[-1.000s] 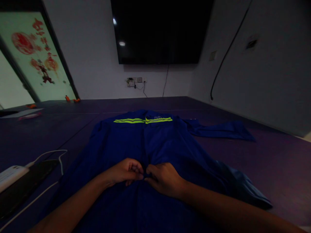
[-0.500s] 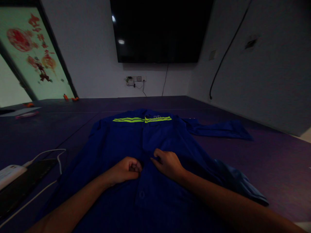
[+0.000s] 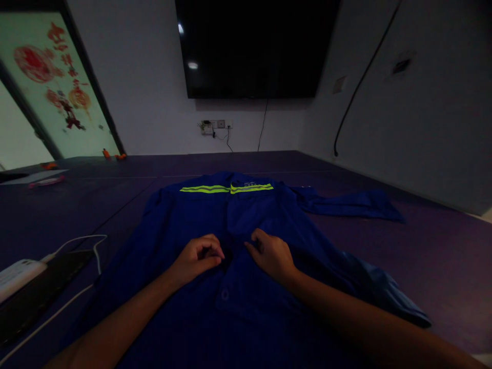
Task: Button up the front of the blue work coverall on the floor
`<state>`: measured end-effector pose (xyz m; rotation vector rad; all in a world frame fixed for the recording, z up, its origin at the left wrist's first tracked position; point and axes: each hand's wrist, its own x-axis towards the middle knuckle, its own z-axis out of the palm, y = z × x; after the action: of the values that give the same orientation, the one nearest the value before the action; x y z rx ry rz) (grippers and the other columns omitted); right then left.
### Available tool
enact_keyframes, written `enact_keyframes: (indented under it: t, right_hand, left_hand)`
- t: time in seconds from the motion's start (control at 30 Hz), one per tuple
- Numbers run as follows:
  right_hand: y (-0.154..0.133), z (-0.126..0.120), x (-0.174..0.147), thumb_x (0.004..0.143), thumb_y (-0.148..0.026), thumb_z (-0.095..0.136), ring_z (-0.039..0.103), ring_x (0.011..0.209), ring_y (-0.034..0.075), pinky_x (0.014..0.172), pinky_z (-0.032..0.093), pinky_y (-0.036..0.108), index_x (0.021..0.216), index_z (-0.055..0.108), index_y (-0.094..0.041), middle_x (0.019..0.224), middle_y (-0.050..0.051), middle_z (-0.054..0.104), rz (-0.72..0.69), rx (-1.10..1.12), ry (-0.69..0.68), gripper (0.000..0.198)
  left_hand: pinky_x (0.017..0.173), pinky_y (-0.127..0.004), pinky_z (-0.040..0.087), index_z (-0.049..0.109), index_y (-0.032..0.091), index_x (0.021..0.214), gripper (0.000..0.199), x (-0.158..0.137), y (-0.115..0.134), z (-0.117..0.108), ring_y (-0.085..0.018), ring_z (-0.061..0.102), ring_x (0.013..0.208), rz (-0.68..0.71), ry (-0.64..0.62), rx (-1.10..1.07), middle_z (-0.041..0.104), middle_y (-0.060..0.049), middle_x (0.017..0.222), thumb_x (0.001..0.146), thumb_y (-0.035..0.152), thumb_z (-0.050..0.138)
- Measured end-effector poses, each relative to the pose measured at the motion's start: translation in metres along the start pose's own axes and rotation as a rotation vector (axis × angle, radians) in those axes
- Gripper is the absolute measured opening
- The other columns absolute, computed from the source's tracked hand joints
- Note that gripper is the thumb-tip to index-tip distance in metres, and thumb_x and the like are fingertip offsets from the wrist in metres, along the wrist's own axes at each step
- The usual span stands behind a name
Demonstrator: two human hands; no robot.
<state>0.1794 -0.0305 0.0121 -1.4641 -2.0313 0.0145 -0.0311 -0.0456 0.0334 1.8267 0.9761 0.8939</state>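
Observation:
A dark blue work jacket (image 3: 184, 220) lies spread out front side up, its collar end away from me. Yellow-green reflective strips (image 3: 251, 188) cross its chest. My left hand (image 3: 200, 259) is closed at the front opening, thumb and fingertips together on the cloth edge. Across the opening, my right hand (image 3: 271, 253) has its fingers curled and thumb close to the forefinger, on the jacket's right front; its grip is partly hidden by dark cloth. Just below the hands a round button (image 3: 225, 294) shows on the front band.
The jacket rests on a dark purple surface (image 3: 384, 246). On the left are a white power strip (image 3: 21, 277), a black flat object (image 3: 49, 292) and a white cable (image 3: 98, 256). Small orange objects (image 3: 121, 156) lie at the back. A large screen (image 3: 253, 51) hangs on the wall.
Both hands have shifted slightly up and away from me, the left more. The front band with its button has moved the same way. The view has turned a little left.

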Motion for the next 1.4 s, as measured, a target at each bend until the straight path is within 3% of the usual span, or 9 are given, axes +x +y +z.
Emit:
enact_keyframes:
  t: [0.3, 0.43, 0.57, 0.63, 0.7, 0.8, 0.9, 1.17, 1.4]
  right_hand:
    - [0.006, -0.006, 0.012, 0.076, -0.036, 0.055, 0.052, 0.049, 0.011, 0.045, 0.029, 0.02, 0.08, 0.056, -0.022, 0.056, -0.004, 0.056, 0.082, -0.007, 0.075, 0.014]
    - [0.006, -0.014, 0.014, 0.077, -0.027, 0.053, 0.056, 0.057, 0.012, 0.052, 0.04, 0.023, 0.092, 0.059, -0.022, 0.071, -0.001, 0.062, -0.097, 0.081, 0.178, 0.016]
    - [-0.006, -0.027, 0.002, 0.081, -0.018, 0.048, 0.057, 0.085, 0.016, 0.07, 0.045, 0.027, 0.097, 0.058, -0.02, 0.094, 0.006, 0.062, -0.439, 0.143, 0.391, 0.019]
    - [-0.015, -0.029, -0.009, 0.081, -0.016, 0.048, 0.057, 0.077, 0.013, 0.069, 0.045, 0.025, 0.092, 0.058, -0.018, 0.083, 0.004, 0.063, -0.62, 0.166, 0.339, 0.015]
    - [-0.023, -0.026, -0.02, 0.083, -0.015, 0.046, 0.056, 0.069, 0.011, 0.062, 0.043, 0.022, 0.089, 0.058, -0.017, 0.076, 0.002, 0.062, -0.769, 0.148, 0.161, 0.014]
    - [-0.03, -0.017, -0.03, 0.084, -0.019, 0.045, 0.053, 0.061, 0.01, 0.054, 0.04, 0.022, 0.076, 0.057, -0.016, 0.068, 0.001, 0.058, -0.78, 0.08, 0.032, 0.015]
    - [-0.029, -0.009, -0.031, 0.084, -0.024, 0.046, 0.053, 0.062, 0.01, 0.055, 0.039, 0.022, 0.078, 0.056, -0.017, 0.071, 0.001, 0.058, -0.753, 0.042, -0.049, 0.014]
    - [-0.033, -0.002, -0.029, 0.086, -0.027, 0.044, 0.055, 0.065, 0.012, 0.056, 0.039, 0.023, 0.088, 0.056, -0.017, 0.076, 0.003, 0.06, -0.774, -0.01, -0.028, 0.017]
    - [-0.035, 0.0, -0.028, 0.086, -0.021, 0.039, 0.052, 0.057, 0.011, 0.05, 0.037, 0.024, 0.078, 0.057, -0.015, 0.07, 0.002, 0.059, -0.824, -0.036, 0.018, 0.02]
  left_hand:
    - [0.052, -0.019, 0.027, 0.044, 0.014, 0.056, 0.036, -0.005, 0.003, 0.012, -0.006, 0.035, 0.056, -0.114, -0.195, 0.115, 0.039, 0.005, 0.061, 0.063, 0.043, 0.064]
    - [0.052, -0.019, 0.026, 0.044, 0.014, 0.054, 0.036, -0.002, -0.003, 0.012, -0.007, 0.036, 0.054, -0.205, -0.193, 0.012, 0.038, 0.006, 0.056, 0.065, 0.044, 0.06]
    - [0.049, -0.02, 0.023, 0.042, 0.014, 0.051, 0.037, 0.001, -0.007, 0.01, -0.006, 0.033, 0.05, -0.303, -0.166, -0.081, 0.034, 0.007, 0.051, 0.062, 0.043, 0.062]
    - [0.048, -0.02, 0.022, 0.041, 0.014, 0.05, 0.038, 0.002, -0.007, 0.01, -0.006, 0.03, 0.049, -0.332, -0.142, -0.109, 0.033, 0.007, 0.049, 0.06, 0.043, 0.064]
    - [0.048, -0.02, 0.021, 0.044, 0.014, 0.051, 0.037, 0.002, -0.007, 0.01, -0.006, 0.03, 0.048, -0.36, -0.126, -0.138, 0.034, 0.007, 0.048, 0.058, 0.044, 0.064]
    - [0.047, -0.02, 0.02, 0.046, 0.014, 0.054, 0.036, 0.002, -0.007, 0.01, -0.006, 0.029, 0.047, -0.4, -0.104, -0.179, 0.037, 0.007, 0.047, 0.058, 0.046, 0.063]
    - [0.046, -0.02, 0.018, 0.046, 0.014, 0.052, 0.036, 0.002, -0.007, 0.011, -0.005, 0.028, 0.045, -0.415, -0.082, -0.189, 0.036, 0.007, 0.047, 0.058, 0.046, 0.063]
    - [0.046, -0.021, 0.016, 0.043, 0.014, 0.05, 0.036, 0.005, -0.014, 0.015, -0.005, 0.025, 0.046, -0.382, -0.066, -0.191, 0.034, 0.007, 0.046, 0.06, 0.044, 0.06]
    - [0.047, -0.022, 0.016, 0.042, 0.014, 0.047, 0.032, 0.004, -0.01, 0.017, -0.006, 0.025, 0.047, -0.353, -0.051, -0.15, 0.033, 0.007, 0.046, 0.061, 0.039, 0.058]
